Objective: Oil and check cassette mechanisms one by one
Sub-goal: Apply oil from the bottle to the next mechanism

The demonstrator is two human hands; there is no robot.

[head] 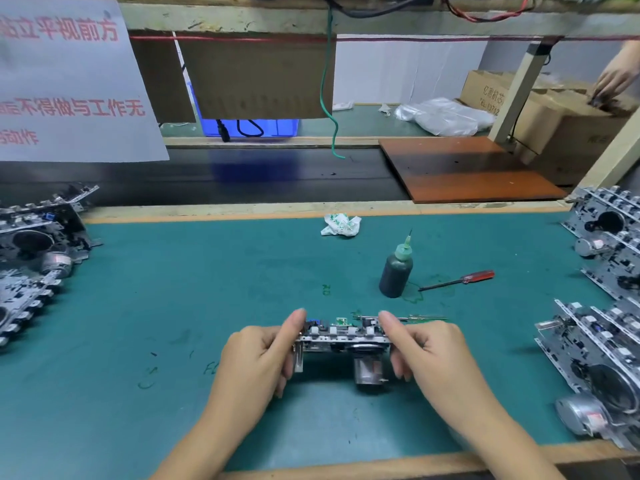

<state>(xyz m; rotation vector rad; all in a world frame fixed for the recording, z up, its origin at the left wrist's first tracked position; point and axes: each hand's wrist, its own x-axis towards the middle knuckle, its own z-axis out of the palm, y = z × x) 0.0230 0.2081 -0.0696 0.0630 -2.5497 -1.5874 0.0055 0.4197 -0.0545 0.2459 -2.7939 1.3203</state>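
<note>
While both hands grip one cassette mechanism (343, 341) near the desk's front edge, left hand (256, 355) and right hand (429, 351) clamping its ends, metal stacks wait at the left edge (34, 244) and right edge (602, 306) (oiled or not, I cannot tell). The dark plastic oil bottle (396, 271) stands mid-desk.

Left hand (258, 355) and right hand (426, 355) gripping cassette mechanism (341, 337), oil bottle (396, 271) beyond
</note>
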